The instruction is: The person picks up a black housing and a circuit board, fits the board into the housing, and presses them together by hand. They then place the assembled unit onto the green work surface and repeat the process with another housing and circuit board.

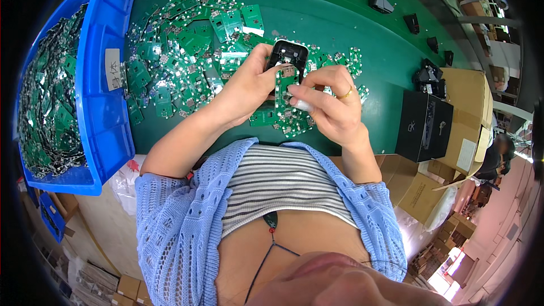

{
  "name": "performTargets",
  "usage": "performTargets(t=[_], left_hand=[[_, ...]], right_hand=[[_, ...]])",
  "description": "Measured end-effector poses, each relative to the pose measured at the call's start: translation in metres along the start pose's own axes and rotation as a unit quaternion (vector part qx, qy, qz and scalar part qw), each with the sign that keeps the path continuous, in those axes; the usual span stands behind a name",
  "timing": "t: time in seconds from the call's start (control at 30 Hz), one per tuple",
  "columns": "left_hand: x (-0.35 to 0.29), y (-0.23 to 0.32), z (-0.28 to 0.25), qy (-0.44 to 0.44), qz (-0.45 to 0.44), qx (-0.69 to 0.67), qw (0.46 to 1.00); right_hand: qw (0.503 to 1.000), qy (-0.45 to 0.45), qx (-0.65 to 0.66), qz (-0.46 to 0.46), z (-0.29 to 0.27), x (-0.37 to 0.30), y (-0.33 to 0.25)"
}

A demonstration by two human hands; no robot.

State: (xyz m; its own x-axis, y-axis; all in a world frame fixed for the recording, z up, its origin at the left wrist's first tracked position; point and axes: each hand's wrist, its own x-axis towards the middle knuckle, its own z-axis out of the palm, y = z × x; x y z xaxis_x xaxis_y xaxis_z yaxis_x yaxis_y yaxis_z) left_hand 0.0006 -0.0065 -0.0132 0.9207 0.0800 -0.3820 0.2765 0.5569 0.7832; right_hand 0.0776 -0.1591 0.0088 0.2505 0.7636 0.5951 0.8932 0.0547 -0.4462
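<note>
My left hand [246, 85] is closed around a small black plastic housing [279, 55] with a pale rim, its open side facing me. A green circuit board [281, 89] stands upright at the housing's near end, and my left thumb lies against its upper part. My right hand [340, 105] pinches the board's right side between thumb and fingertips. White wrapping covers one right fingertip, and a gold ring sits on another finger. Whether the board is inside the housing or only in front of it, I cannot tell. Many loose green circuit boards [190, 39] lie spread beneath and beyond my hands.
A blue bin [105, 136] full of circuit boards stands at the left. On the right are a black box [425, 124], a cardboard carton [466, 119] and a stack of black housings [429, 79]. More black housings [381, 3] are spaced along the far right of the green table [317, 14].
</note>
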Motion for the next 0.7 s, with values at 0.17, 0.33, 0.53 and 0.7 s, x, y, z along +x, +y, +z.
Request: performTargets(t=[0.17, 0.33, 0.53, 0.7], left_hand=[[0.002, -0.015, 0.003, 0.013, 0.055, -0.002, 0.998], [-0.006, -0.006, 0.011, -0.018, 0.118, -0.059, 0.991], [-0.009, -0.01, 0.008, -0.049, 0.113, -0.049, 0.991], [-0.009, -0.011, 0.004, -0.04, 0.093, -0.007, 0.995]], right_hand=[[0.998, 0.035, -0.043, -0.04, 0.007, 0.001, 0.003], [0.987, 0.101, -0.111, 0.055, -0.002, 0.004, 0.006], [0.992, 0.064, -0.098, 0.039, -0.001, 0.008, 0.005], [0.994, 0.023, -0.104, 0.022, 0.0, 0.013, 0.003]])
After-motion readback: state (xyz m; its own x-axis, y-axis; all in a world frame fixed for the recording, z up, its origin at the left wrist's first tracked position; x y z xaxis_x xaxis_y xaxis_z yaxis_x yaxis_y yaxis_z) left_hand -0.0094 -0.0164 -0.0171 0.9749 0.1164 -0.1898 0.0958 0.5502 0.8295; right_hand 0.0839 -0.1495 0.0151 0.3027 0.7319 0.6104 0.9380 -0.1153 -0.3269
